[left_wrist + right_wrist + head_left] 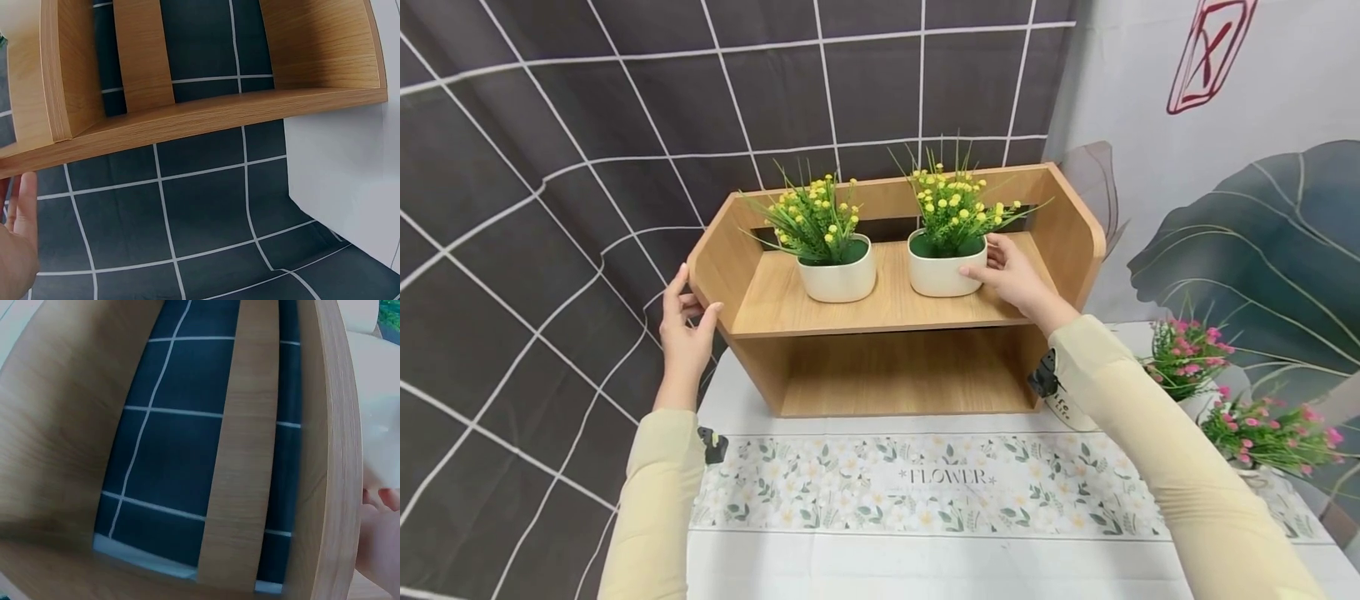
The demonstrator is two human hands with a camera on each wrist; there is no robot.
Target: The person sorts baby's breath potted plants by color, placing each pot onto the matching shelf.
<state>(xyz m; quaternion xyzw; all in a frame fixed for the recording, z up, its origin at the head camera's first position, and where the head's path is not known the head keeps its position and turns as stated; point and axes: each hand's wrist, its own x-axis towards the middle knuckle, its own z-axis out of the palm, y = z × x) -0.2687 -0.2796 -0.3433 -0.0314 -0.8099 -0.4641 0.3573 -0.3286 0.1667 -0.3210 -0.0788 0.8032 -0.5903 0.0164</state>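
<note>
Step in hand: judging by the grip, the right-hand pot is being set in line on the upper board, beside its twin
Right pot [949, 273]: upright on the upper board of the wooden shelf [891, 296], yellow-flowered, near the right side panel
Right hand [1017, 279]: fingers clamped on the right end of that pot, thumb towards the front
Left pot [841, 282]: same kind, upright on the same board, nearer the left panel, untouched, a gap between the two
Left hand [687, 337]: thumb and fingers apart, touching the front edge of the left panel, probably to steady the shelf
Pink-flowered plants [1273, 435]: at the right end of the bench [925, 560], well apart from both hands
Next move: seems to call for a small squaring-up of the right pot, then loosening the fingers without dragging it or catching its leaves
</note>
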